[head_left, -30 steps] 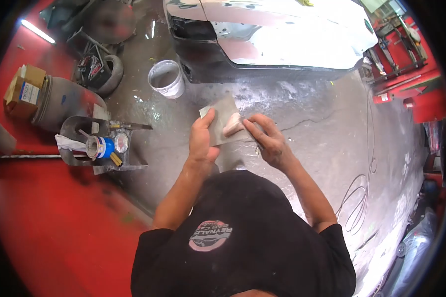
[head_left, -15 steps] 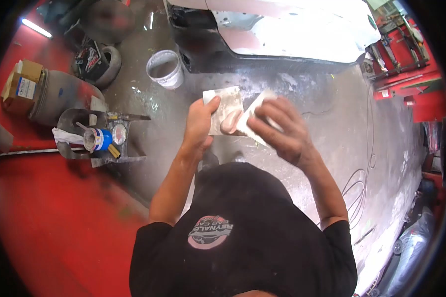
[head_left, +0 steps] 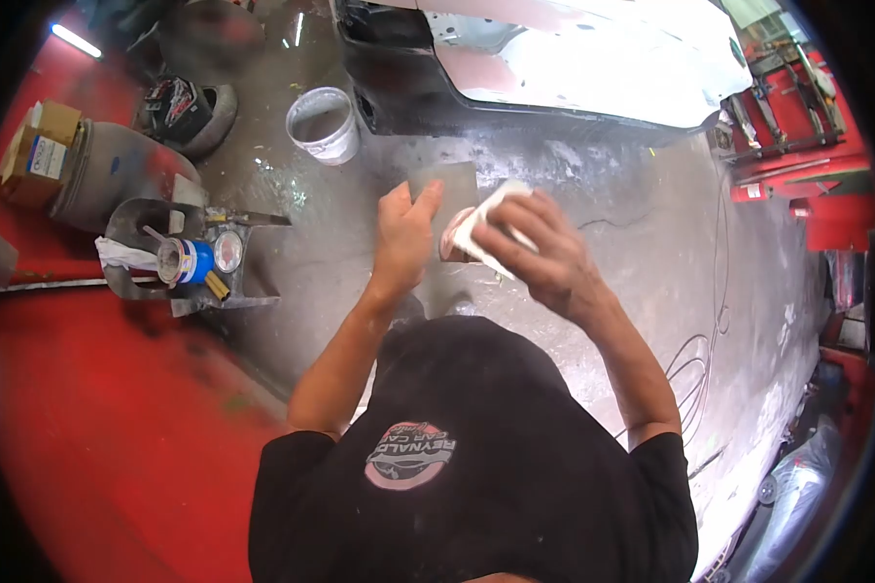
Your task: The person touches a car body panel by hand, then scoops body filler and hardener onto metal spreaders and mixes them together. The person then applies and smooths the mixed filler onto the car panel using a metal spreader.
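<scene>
My left hand [head_left: 405, 233] grips the left side of a thin grey plate [head_left: 450, 183], thumb on top. Pinkish paste [head_left: 454, 231] lies in a mound on the plate's right part. In my right hand [head_left: 538, 243] is a flat white spreader [head_left: 489, 231], held at a tilt with its left edge against the paste. Part of the spreader and the plate's lower right corner are hidden behind the fingers.
A whitish bucket [head_left: 323, 126] stands on the floor before a white and black car body [head_left: 574, 58]. To the left, a stool [head_left: 253, 220] bears a blue can [head_left: 196, 260] and a round lid [head_left: 227, 251]. A cable [head_left: 695, 364] lies coiled at right.
The plate has tilted and now looks darker. My right hand has turned the spreader so its broad white face shows, and since half a second ago has moved slightly left over the paste.
</scene>
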The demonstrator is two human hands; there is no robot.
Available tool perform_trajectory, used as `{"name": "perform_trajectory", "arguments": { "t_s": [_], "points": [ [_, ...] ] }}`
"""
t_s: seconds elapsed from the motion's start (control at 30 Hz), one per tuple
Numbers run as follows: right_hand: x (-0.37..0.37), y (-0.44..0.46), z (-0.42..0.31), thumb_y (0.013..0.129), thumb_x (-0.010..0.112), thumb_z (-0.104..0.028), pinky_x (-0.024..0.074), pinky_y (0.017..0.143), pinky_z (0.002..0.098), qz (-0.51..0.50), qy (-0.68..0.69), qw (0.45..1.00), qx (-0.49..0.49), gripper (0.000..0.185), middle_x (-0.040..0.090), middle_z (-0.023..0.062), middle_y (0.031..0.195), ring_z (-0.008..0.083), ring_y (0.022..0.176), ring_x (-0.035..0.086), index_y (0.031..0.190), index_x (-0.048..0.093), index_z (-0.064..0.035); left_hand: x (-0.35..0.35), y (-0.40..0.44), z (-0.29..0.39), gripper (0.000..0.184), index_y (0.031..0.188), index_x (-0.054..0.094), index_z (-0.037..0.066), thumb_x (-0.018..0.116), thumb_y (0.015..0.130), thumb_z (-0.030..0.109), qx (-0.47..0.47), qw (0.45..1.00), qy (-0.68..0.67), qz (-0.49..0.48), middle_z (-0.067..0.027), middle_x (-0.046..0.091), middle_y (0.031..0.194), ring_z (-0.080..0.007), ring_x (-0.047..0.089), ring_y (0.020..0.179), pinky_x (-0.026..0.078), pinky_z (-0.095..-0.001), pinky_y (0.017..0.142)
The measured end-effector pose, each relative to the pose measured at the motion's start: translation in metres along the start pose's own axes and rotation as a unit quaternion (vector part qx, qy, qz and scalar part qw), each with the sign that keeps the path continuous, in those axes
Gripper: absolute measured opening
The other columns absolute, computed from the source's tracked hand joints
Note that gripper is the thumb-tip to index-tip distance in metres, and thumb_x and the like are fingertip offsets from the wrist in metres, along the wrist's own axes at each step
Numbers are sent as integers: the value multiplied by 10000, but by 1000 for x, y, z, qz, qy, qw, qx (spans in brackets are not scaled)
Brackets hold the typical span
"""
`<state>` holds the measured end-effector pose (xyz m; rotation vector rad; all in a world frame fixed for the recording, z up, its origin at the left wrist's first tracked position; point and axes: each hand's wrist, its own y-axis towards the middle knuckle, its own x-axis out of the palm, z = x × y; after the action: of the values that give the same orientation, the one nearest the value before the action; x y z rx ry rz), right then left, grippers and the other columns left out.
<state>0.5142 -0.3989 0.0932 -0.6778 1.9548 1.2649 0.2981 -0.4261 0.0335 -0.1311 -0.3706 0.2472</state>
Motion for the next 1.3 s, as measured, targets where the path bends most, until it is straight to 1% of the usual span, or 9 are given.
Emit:
{"name": "perform_trajectory", "arguments": {
  "t_s": [0.4,0.5,0.63,0.73,0.83,0.93,1.03,1.13,1.3],
  "points": [
    [21,-38,-6,770,710,45,505,1072,501,-122,11,991,57,511,676,84,1221,303,1202,643,1255,738,-112,9,-3,35,295,1229,653,-71,540,1123,179,50,992,-94,62,-155,718,1204,-238,728,1073,663,-431,910],
    [16,-36,-10,826,633,139,509,1093,489,45,284,932,219,518,679,133,1303,327,1267,636,1286,743,-73,4,2,44,336,1291,627,-77,538,1125,201,29,989,-128,66,-185,708,1253,-291,722,1165,659,-452,932],
    [0,-2,-20,921,554,195,534,1084,507,135,209,967,46,458,632,270,1393,458,1291,636,1345,657,56,2,1,4,381,1355,593,-73,520,1130,227,-106,956,-272,41,-201,702,1273,-320,731,1151,646,-457,946],
    [24,-13,-18,808,671,161,534,1080,498,81,85,990,73,611,647,192,1336,416,1270,631,1372,706,-72,14,-14,7,339,1281,612,-66,538,1125,226,-83,949,-304,26,-178,686,1292,-306,736,1092,617,-452,967],
    [31,-39,10,800,651,164,542,1070,478,21,83,986,144,646,640,194,1337,411,1296,614,1393,690,-91,7,-17,14,319,1277,621,-52,537,1129,218,-118,950,-283,55,-167,707,1249,-292,747,1068,625,-425,943],
    [32,-50,16,825,607,143,534,1054,475,-39,71,981,177,624,639,188,1343,403,1277,616,1404,675,-78,20,-23,42,337,1190,678,-39,529,1144,260,-19,976,-216,24,-113,741,1101,-200,733,957,609,-347,859],
    [2,-11,15,905,635,83,542,1026,453,41,0,980,194,479,673,172,1278,376,1206,656,1356,709,-60,15,-14,30,408,1040,713,-22,517,1156,316,37,996,-76,-6,-45,723,952,-106,659,847,553,-290,747],
    [2,16,4,902,639,20,535,1025,458,-10,-21,993,115,442,690,146,1257,365,1197,656,1328,719,-65,18,-12,16,469,927,698,-4,494,1165,346,48,995,81,9,5,664,868,-62,561,785,476,-277,665],
    [27,5,-22,841,671,-37,526,1019,487,-16,4,997,76,383,670,77,1166,313,1162,656,1208,745,-115,10,-1,14,442,886,663,27,487,1162,324,48,997,-14,64,31,620,834,-57,524,756,452,-255,676]
  ]
}}
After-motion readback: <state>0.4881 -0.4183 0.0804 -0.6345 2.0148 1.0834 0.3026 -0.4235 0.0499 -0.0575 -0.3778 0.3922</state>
